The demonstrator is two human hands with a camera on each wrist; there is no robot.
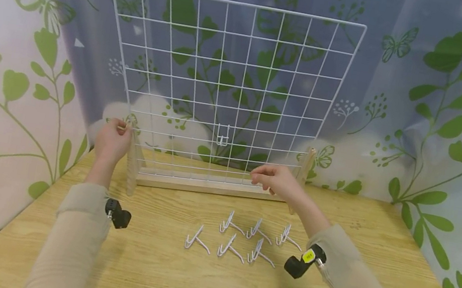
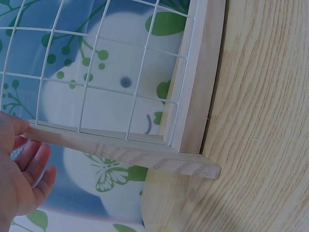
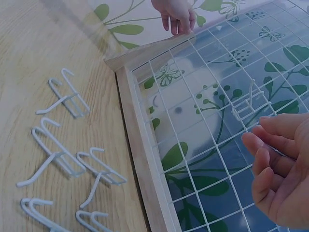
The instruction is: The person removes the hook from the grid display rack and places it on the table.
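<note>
A white wire grid panel [image 1: 238,3] stands upright in a wooden stand [image 1: 205,190] on the table. At its left side, my left hand [image 1: 113,140] pinches the top end of the left wooden post [image 2: 120,153] between thumb and index finger, the other fingers loosely bent. My right hand [image 1: 279,178] hovers in front of the panel's lower right, fingers loosely curled with nothing seen between them. In the right wrist view its fingertips overlap the wires, close to a white wire hook [image 3: 248,104] hung on the grid. That hook [image 1: 222,140] hangs low, near the panel's middle.
Several white wire hooks [image 1: 258,251] lie in two rows on the wooden table [image 1: 146,267], in front of the stand and below my right forearm. A curtain [image 1: 436,148] with leaf and butterfly prints closes in the back and sides.
</note>
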